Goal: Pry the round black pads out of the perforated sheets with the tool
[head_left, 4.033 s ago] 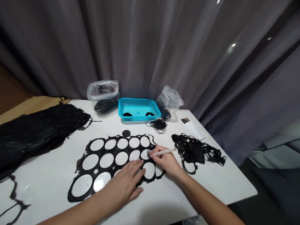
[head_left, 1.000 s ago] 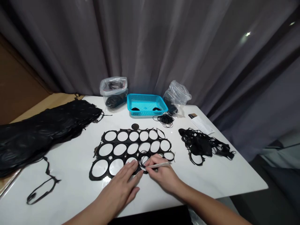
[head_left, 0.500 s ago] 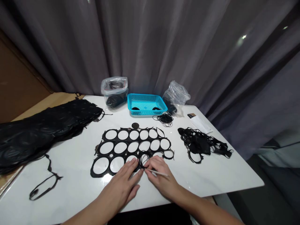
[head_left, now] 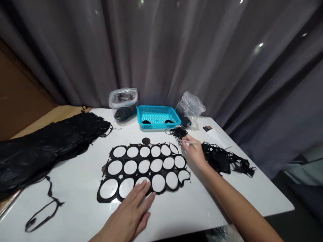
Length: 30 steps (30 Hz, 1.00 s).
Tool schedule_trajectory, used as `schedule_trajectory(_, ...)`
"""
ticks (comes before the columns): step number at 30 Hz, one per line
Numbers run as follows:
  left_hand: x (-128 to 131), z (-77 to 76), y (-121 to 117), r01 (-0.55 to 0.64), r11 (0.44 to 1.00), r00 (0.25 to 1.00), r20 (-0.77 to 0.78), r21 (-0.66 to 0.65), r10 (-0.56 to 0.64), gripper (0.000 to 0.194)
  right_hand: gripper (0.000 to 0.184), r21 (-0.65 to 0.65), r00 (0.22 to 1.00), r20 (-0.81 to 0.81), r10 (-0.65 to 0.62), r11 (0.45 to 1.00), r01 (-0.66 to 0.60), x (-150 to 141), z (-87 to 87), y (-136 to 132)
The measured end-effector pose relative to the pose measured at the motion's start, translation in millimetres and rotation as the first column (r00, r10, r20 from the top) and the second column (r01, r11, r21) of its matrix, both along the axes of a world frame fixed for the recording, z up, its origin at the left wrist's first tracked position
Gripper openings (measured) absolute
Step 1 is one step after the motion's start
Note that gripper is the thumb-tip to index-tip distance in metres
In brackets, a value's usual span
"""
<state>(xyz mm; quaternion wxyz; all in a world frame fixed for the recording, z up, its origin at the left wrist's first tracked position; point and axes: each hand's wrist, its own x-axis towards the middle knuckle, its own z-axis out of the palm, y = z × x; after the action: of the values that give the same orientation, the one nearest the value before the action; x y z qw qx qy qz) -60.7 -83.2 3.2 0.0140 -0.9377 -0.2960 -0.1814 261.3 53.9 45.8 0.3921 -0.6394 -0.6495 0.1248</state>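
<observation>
A black rubbery sheet (head_left: 144, 178) with rows of round holes lies flat on the white table. My left hand (head_left: 135, 206) rests with fingers stretched out over its lower edge, holding nothing. At the sheet's far right, my right hand (head_left: 193, 149) pinches a thin pale stick (head_left: 189, 142) that points left. Its fingertips are at the near side of a loose pile of thin black rings (head_left: 179, 132). Whether any ring is also between these fingers, I cannot make out. A dark disc (head_left: 146, 141) lies just beyond the sheet.
Behind the sheet stand a blue basket (head_left: 158, 126), a bagged clear tub (head_left: 123, 104) and a plastic bag (head_left: 190, 106). Black scraps (head_left: 227, 159) lie right, near white paper (head_left: 218, 137). Stacked black sheets (head_left: 50, 141) cover the left side; a torn strip (head_left: 41, 215) lies below.
My right hand has moved away and to the right with the stick, from the sheet to the ring pile. Thin rings have left the sheet's near row. My left hand stays on the sheet.
</observation>
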Motion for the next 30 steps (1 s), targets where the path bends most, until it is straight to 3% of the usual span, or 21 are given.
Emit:
schedule_trajectory(3, 0.4, 12.5, 1.2, 0.021, 0.996, 0.999, 0.044, -0.087, -0.017, 0.047, 0.033, -0.163, 0.914, -0.405, -0.015, 0.985, -0.056, 3.3, -0.3, 14.3)
schedule_trajectory(6, 6.0, 34.7, 15.2, 0.022, 0.959, 0.994, 0.106, -0.283, 0.009, 0.037, 0.044, -0.255, 0.624, -0.777, -0.083, 0.948, -0.191, -10.7, -3.0, 16.4)
schedule_trajectory(8, 11.3, 45.2, 33.8, -0.005, 0.942, 0.992, 0.118, -0.334, 0.047, 0.034, 0.043, -0.277, 0.429, -0.891, -0.148, 0.927, -0.255, -22.4, -5.6, 17.9)
schedule_trajectory(10, 16.0, 46.0, 56.4, -0.04, 0.956, 0.99, 0.119, -0.291, 0.077, 0.032, 0.039, -0.293, 0.331, -0.923, -0.198, 0.917, -0.27, -31.8, -9.9, 21.6)
schedule_trajectory(15, 20.3, 14.4, 95.4, -0.049, 0.993, 0.999, 0.007, -0.111, 0.05, 0.048, 0.035, -0.264, 0.268, -0.937, -0.226, 0.958, -0.112, -33.6, -22.4, 35.8)
schedule_trajectory(18, 19.3, -5.0, 97.5, -0.103, 0.993, 0.994, -0.044, -0.06, 0.1, 0.053, 0.038, -0.208, 0.261, -0.942, -0.211, 0.977, 0.038, -23.8, -21.2, 40.2)
schedule_trajectory(20, 19.4, -12.2, 94.6, -0.144, 0.989, 0.988, -0.056, -0.046, 0.141, 0.053, 0.041, -0.172, 0.298, -0.937, -0.182, 0.983, 0.058, -20.7, -16.6, 39.0)
schedule_trajectory(23, 22.1, -15.1, 90.7, -0.191, 0.98, 0.979, -0.078, -0.053, 0.186, 0.051, 0.046, -0.162, 0.377, -0.919, -0.116, 0.982, -0.092, -27.8, -10.0, 31.6)
schedule_trajectory(25, 24.4, -13.5, 89.5, -0.222, 0.973, 0.971, -0.099, -0.058, 0.216, 0.05, 0.048, -0.21, 0.389, -0.915, -0.11, 0.951, -0.226, -38.1, -8.5, 25.2)
schedule_trajectory(30, 18.6, -4.9, 89.4, -0.212, 0.976, 0.974, -0.094, -0.049, 0.207, 0.052, 0.045, -0.31, 0.265, -0.941, -0.21, 0.846, -0.433, -60.2, -10.0, 15.1)
